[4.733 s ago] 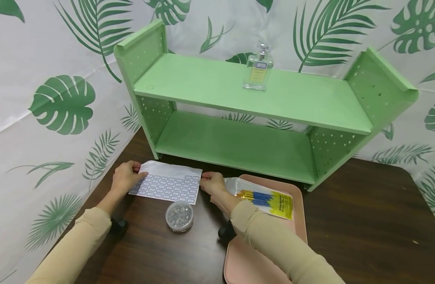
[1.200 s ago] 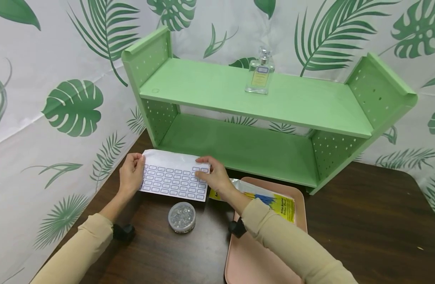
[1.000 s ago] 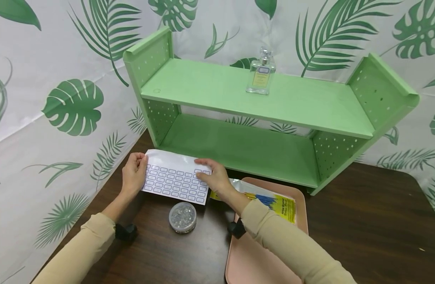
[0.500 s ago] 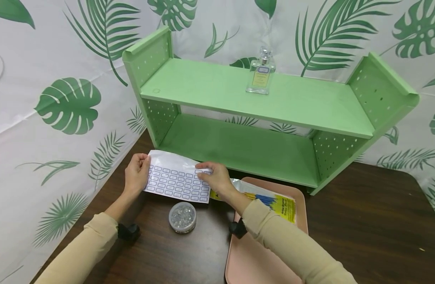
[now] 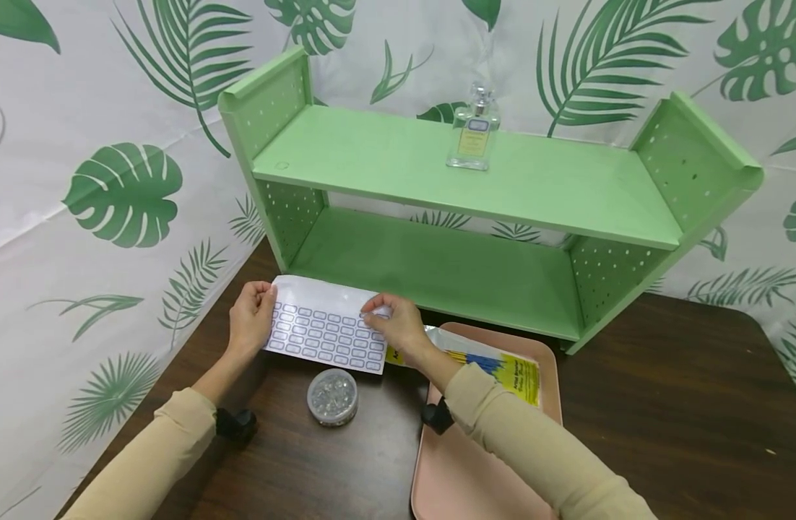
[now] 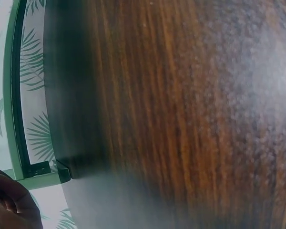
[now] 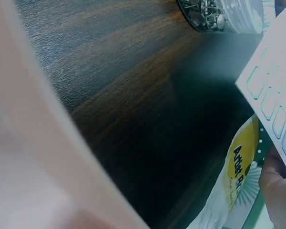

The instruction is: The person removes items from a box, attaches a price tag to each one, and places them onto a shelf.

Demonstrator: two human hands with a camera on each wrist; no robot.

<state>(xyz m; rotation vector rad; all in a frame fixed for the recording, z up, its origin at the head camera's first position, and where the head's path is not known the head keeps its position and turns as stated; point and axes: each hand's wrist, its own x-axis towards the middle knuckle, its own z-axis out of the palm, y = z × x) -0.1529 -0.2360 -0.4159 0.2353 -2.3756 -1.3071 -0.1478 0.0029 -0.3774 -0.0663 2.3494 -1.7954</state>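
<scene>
On the wood-grain worktop (image 5: 658, 404), a brush packet (image 5: 521, 379) reading "Artist Br…" is overlapping a pink tray (image 5: 463, 477). Past a tub of tacks (image 5: 333, 397), the left hand (image 5: 250, 319) and right hand (image 5: 401, 328) are pinching a sheet of blue-framed labels (image 5: 326, 336), lettering illegible. Behind, a yellow-labelled perfume bottle (image 5: 472, 141) is standing on green shelving (image 5: 372, 148) before a leaf-print backdrop (image 5: 79, 115).

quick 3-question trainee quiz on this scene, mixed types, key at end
1. True or false: the left hand and the right hand both touch the label sheet.

2. Fill in: the brush packet lies partly over the ____ coloured tray.

3. What stands on the upper board of the green shelf unit?
A) round tub
B) glass bottle
C) brush packet

Key: 1. true; 2. pink; 3. B
</scene>
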